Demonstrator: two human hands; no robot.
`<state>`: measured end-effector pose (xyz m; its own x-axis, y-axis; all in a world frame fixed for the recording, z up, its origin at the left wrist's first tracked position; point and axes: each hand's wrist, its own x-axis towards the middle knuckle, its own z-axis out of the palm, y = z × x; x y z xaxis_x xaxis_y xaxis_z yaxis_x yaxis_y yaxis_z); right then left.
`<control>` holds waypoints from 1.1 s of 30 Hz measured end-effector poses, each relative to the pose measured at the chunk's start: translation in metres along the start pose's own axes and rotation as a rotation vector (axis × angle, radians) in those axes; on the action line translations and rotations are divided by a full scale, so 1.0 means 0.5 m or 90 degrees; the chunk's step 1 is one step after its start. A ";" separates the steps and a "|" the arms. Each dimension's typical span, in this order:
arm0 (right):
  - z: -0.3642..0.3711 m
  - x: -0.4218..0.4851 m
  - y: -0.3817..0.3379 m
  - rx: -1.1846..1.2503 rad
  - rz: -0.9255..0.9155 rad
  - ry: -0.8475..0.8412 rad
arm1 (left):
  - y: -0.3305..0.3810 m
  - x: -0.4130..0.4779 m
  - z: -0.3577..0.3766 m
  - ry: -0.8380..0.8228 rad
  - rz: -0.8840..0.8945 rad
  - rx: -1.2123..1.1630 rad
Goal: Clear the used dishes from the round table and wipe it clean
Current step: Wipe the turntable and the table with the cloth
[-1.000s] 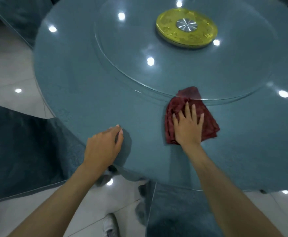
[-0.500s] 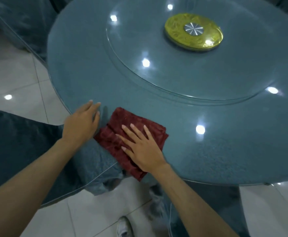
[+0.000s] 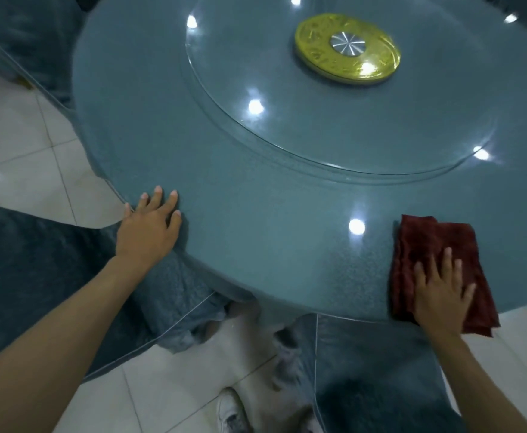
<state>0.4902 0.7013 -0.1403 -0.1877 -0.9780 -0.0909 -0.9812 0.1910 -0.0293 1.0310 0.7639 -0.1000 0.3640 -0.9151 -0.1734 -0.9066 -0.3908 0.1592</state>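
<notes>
- The round surface [image 3: 256,214] is blue-grey with a speckled look and a glossy top that mirrors several ceiling lights.
- A dark red cloth [image 3: 427,239], loosely folded and rumpled, lies on the surface at its near right edge. The cloth's near corner hangs past the rim.
- The right hand [image 3: 440,295] lies palm down on the near half of the cloth. Its fingers are straight and spread, pressing the cloth flat rather than gripping it.
- The left hand [image 3: 149,229] rests flat on the near left rim of the surface, well apart from the cloth. Its fingers are straight and slightly fanned, and it holds nothing.
- A clear glass turntable [image 3: 318,120] sits over the middle of the surface, its rim curving between the hands and the centre.
- At the turntable's centre is a gold disc [image 3: 312,48] with a silver cap [image 3: 347,43] in its middle.
- Chairs in blue-grey covers stand close by, one at the left [image 3: 21,260] and one tucked under the near edge [image 3: 381,385].
- The floor [image 3: 21,135] is pale glossy tile, and a white shoe [image 3: 230,410] shows at the bottom.
</notes>
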 end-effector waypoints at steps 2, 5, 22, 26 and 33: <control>-0.007 -0.021 -0.069 0.060 0.027 0.017 | 0.001 0.001 -0.003 -0.004 0.007 0.009; 0.002 -0.065 -0.203 0.076 -0.062 0.050 | 0.003 0.006 -0.008 -0.018 0.014 0.030; 0.023 -0.130 -0.490 0.098 -0.469 0.055 | -0.036 0.103 -0.113 0.131 0.043 -0.034; 0.011 -0.011 -0.303 0.076 -0.259 0.100 | -0.057 0.157 -0.089 0.051 0.047 -0.013; 0.002 0.088 -0.123 0.067 0.000 0.072 | -0.065 0.158 -0.011 0.140 0.015 -0.072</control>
<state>0.5422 0.6466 -0.1437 -0.1976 -0.9800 0.0222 -0.9720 0.1929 -0.1344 1.0905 0.7039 -0.1136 0.3920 -0.9188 0.0453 -0.8903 -0.3665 0.2703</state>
